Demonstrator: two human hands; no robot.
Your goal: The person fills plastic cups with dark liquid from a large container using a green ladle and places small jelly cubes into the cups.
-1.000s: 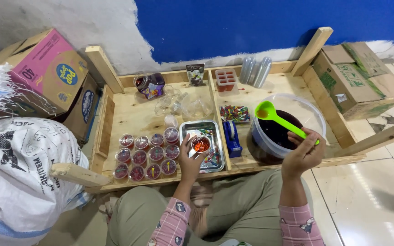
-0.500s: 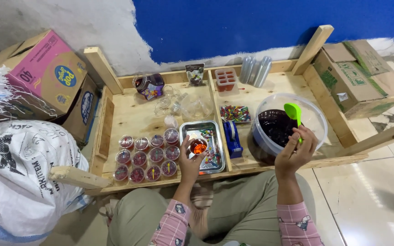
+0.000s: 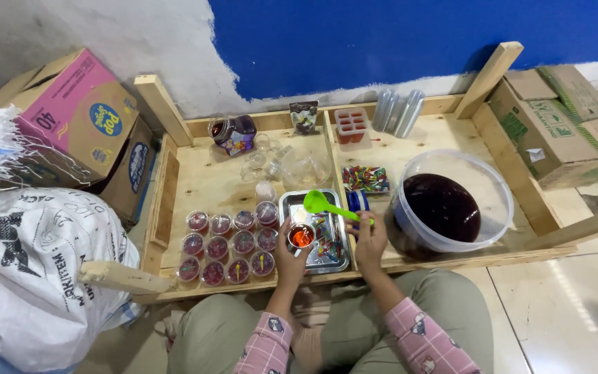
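Note:
My left hand point(image 3: 289, 257) holds a small clear cup point(image 3: 301, 236) with red-orange liquid over a metal tray point(image 3: 315, 230). My right hand point(image 3: 370, 239) grips a green ladle point(image 3: 322, 203) by its handle, the bowl of the ladle hovering just above the cup. To the right stands a large clear tub point(image 3: 450, 201) of dark red liquid. Left of the tray, several filled small cups point(image 3: 231, 242) stand in rows on the wooden bench point(image 3: 202, 181).
A jar of dark contents point(image 3: 234, 134), empty clear cups point(image 3: 266, 157), a red mould tray point(image 3: 352, 126), stacked cups point(image 3: 399, 111) and colourful small items point(image 3: 366, 178) lie further back. Cardboard boxes point(image 3: 81, 121) and a white sack point(image 3: 32, 270) stand left; another box point(image 3: 554, 123) right.
My right hand has carried the green ladle from the large tub leftward to above the cup in my left hand. The left hand stayed over the tray.

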